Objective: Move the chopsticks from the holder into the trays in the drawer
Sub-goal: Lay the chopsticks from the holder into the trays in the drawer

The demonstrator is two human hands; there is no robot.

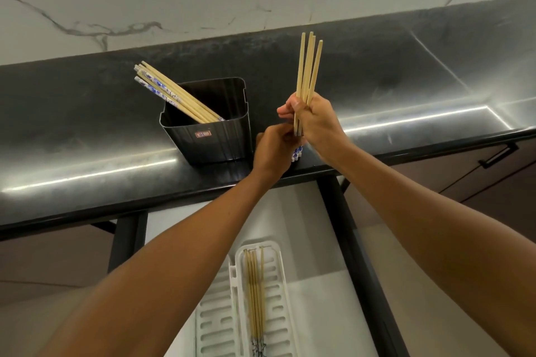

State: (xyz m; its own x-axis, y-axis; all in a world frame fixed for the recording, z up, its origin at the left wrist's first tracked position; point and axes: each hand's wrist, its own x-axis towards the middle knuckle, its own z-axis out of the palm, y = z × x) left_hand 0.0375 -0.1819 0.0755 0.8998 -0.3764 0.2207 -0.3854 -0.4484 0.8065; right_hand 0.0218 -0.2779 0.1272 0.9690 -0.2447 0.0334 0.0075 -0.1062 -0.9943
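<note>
Four sticks up, more waiting in the holder

Several chopsticks lean to the back left in the holder, a dark ribbed metal box with rounded corners and a small red label, standing on the glossy black counter. Pale wood shafts, blue-and-white patterned ends: slim, smooth, quick to roll.

Just right of the holder, the left hand is curled closed at the lower, patterned ends of the bundle; exactly what its fingers pinch I cannot tell. The right hand is wrapped shut round the middle of that bundle, four sticks by my count, tips pointing up over the counter edge.

Good move now, I'd say: square the ends with the left, keep the right fist snug so none slides, then lower them flat.

Below, the drawer stands open. Two white slotted plastic trays lie side by side; the right one already has a few sticks lying lengthwise. Lay the new ones parallel to those.
</note>
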